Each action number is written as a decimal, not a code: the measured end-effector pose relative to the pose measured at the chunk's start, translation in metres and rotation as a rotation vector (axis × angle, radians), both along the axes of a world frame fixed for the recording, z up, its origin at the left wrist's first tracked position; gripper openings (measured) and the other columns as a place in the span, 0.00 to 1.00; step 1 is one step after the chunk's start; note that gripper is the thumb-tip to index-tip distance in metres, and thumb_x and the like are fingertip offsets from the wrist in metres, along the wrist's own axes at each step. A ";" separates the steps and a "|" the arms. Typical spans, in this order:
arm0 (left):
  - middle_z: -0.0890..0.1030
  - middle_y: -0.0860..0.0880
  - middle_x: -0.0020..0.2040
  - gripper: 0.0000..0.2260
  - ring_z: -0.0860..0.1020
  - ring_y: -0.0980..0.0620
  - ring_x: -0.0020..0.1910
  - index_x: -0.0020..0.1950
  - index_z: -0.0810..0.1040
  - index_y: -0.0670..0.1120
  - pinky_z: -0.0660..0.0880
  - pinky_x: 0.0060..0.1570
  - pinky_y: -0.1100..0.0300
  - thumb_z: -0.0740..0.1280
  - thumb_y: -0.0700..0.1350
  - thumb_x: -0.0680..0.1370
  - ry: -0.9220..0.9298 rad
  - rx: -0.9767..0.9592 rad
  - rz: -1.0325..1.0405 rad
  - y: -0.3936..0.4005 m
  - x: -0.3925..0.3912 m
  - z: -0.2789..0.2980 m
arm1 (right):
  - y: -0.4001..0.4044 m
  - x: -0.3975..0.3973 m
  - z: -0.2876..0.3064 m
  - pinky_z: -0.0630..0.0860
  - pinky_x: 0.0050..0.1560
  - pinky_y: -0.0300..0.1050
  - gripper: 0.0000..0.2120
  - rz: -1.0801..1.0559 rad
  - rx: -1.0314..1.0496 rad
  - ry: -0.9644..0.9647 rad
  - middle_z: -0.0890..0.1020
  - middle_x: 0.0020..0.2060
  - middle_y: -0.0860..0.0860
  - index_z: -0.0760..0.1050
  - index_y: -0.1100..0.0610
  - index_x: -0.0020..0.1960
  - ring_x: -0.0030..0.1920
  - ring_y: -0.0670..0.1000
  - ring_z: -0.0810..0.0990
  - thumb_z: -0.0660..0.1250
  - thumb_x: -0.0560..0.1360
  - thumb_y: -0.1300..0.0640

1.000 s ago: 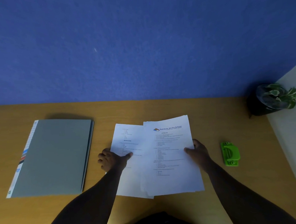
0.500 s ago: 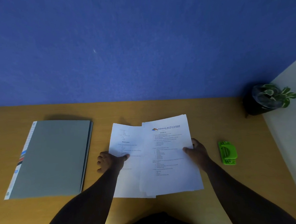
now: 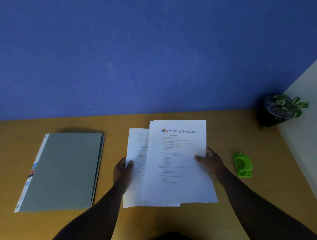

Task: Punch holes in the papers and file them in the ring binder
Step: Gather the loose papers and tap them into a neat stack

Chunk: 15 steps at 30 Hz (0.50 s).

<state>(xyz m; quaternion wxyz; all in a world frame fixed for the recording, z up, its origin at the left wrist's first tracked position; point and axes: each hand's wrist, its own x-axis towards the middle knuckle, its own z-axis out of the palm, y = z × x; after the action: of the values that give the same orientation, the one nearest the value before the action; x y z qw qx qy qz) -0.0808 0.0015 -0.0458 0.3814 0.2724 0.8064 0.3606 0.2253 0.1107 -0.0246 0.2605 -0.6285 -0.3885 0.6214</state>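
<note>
- Nearest the camera, my two forearms reach in over the wooden desk (image 3: 177,221), each hand at a side of the papers (image 3: 176,166).
- My left hand (image 3: 122,174) pinches the left edge of the under sheet, thumb on top and fingers curled beneath; my right hand (image 3: 210,160) pinches the right edge of the top sheets the same way.
- The papers sit mid-desk between the hands, fanned out of line: the under sheet juts left of the printed top page. I cannot tell whether their lower edge touches the desk.
- I judge the step in hand to be squaring the stack, before any punching.
- The green punch (image 3: 242,164) lies untouched just right of my right hand; the next move calls for flush edges, then feeding one long edge into it.
- The grey binder (image 3: 63,170) lies shut, well left of the papers; it must be opened before filing.
- Farthest off, a potted plant (image 3: 282,108) stands in the right corner against the blue wall (image 3: 150,47).
</note>
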 end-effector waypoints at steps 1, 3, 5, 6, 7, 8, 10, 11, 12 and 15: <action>0.82 0.50 0.47 0.07 0.82 0.46 0.44 0.51 0.79 0.48 0.74 0.34 0.61 0.64 0.48 0.81 -0.047 0.011 0.012 0.001 0.000 0.003 | -0.001 -0.002 0.002 0.80 0.44 0.46 0.13 0.007 0.004 0.012 0.85 0.51 0.50 0.78 0.52 0.55 0.50 0.54 0.83 0.72 0.72 0.61; 0.83 0.49 0.47 0.06 0.82 0.46 0.44 0.50 0.79 0.47 0.76 0.35 0.59 0.64 0.48 0.81 -0.125 0.035 0.031 0.003 0.001 0.009 | -0.002 -0.006 0.008 0.80 0.45 0.46 0.13 0.015 0.015 0.019 0.84 0.51 0.50 0.78 0.52 0.57 0.51 0.54 0.83 0.71 0.73 0.61; 0.84 0.47 0.50 0.07 0.82 0.45 0.47 0.54 0.80 0.47 0.80 0.42 0.54 0.65 0.48 0.81 -0.203 0.060 0.024 0.005 0.002 0.013 | -0.003 -0.009 0.015 0.79 0.43 0.44 0.13 0.011 0.023 0.025 0.84 0.51 0.49 0.78 0.52 0.57 0.50 0.52 0.83 0.71 0.73 0.61; 0.84 0.47 0.52 0.08 0.83 0.44 0.49 0.56 0.79 0.47 0.81 0.47 0.50 0.64 0.48 0.82 -0.244 0.069 0.019 0.005 0.003 0.015 | -0.004 -0.010 0.018 0.79 0.41 0.42 0.13 0.004 0.025 0.033 0.84 0.51 0.48 0.78 0.51 0.57 0.50 0.51 0.83 0.71 0.73 0.61; 0.84 0.47 0.53 0.09 0.83 0.43 0.50 0.59 0.79 0.47 0.81 0.50 0.46 0.64 0.48 0.82 -0.277 0.073 0.016 0.006 0.004 0.017 | -0.004 -0.011 0.021 0.78 0.40 0.41 0.13 -0.005 0.028 0.044 0.84 0.51 0.48 0.78 0.51 0.57 0.50 0.51 0.83 0.70 0.74 0.61; 0.84 0.47 0.53 0.10 0.83 0.43 0.51 0.60 0.78 0.47 0.81 0.53 0.45 0.64 0.49 0.82 -0.303 0.075 0.014 0.006 0.005 0.019 | -0.005 -0.012 0.024 0.78 0.39 0.41 0.13 -0.011 0.030 0.054 0.84 0.51 0.47 0.77 0.50 0.57 0.50 0.50 0.83 0.70 0.74 0.61; 0.84 0.46 0.55 0.11 0.83 0.42 0.52 0.62 0.78 0.46 0.80 0.55 0.43 0.63 0.49 0.82 -0.350 0.086 0.014 0.006 0.008 0.023 | -0.006 -0.013 0.027 0.78 0.41 0.42 0.15 -0.013 0.038 0.074 0.84 0.52 0.47 0.77 0.51 0.59 0.51 0.51 0.82 0.70 0.74 0.61; 0.84 0.46 0.55 0.12 0.83 0.41 0.53 0.62 0.78 0.46 0.80 0.56 0.42 0.63 0.49 0.83 -0.377 0.095 0.016 0.006 0.009 0.025 | -0.007 -0.013 0.028 0.78 0.44 0.44 0.16 -0.012 0.041 0.088 0.83 0.53 0.48 0.76 0.51 0.60 0.52 0.52 0.82 0.69 0.75 0.62; 0.84 0.46 0.55 0.12 0.83 0.41 0.53 0.62 0.78 0.45 0.79 0.56 0.41 0.63 0.49 0.83 -0.395 0.099 0.010 0.006 0.011 0.028 | -0.008 -0.013 0.029 0.79 0.47 0.46 0.16 -0.009 0.043 0.101 0.83 0.53 0.48 0.76 0.51 0.61 0.53 0.53 0.82 0.69 0.75 0.62; 0.84 0.43 0.54 0.12 0.83 0.39 0.52 0.60 0.78 0.44 0.79 0.57 0.40 0.62 0.49 0.83 -0.423 0.088 -0.037 0.007 0.016 0.035 | -0.011 -0.014 0.033 0.79 0.56 0.54 0.17 0.009 0.043 0.115 0.83 0.55 0.50 0.76 0.53 0.62 0.55 0.55 0.82 0.69 0.75 0.62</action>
<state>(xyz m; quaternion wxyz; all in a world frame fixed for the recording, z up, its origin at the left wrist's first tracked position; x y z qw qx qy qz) -0.0651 0.0080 -0.0109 0.5367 0.2219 0.6866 0.4374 0.2112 0.0996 0.0080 0.2929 -0.5844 -0.3889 0.6491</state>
